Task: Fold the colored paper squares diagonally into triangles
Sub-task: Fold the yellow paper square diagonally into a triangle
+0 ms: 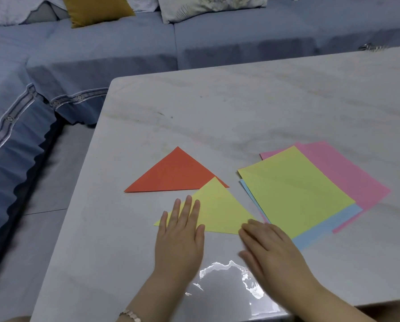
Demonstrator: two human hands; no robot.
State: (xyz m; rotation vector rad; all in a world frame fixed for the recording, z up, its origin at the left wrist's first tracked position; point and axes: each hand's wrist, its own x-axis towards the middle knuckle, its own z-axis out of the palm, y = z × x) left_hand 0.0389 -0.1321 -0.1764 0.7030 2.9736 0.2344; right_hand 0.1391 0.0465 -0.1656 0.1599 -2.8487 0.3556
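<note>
The yellow triangle [219, 210] lies folded on the tabletop [217, 112], near its front edge. The left hand [180, 235] presses flat on the triangle's left corner, grip spread and fingers straight. The right hand [271, 249] rests at the triangle's right corner, its grip also spread and its fingertips touching the paper's edge. Just behind, an orange triangle [173, 174] is overlapped at one corner by the yellow one. To the right sits a loose stack: yellow sheet [294, 189] on top, with blue sheet [315, 231] and pink sheet [347, 175] beneath it. A sofa [124, 47] stands beyond.
</note>
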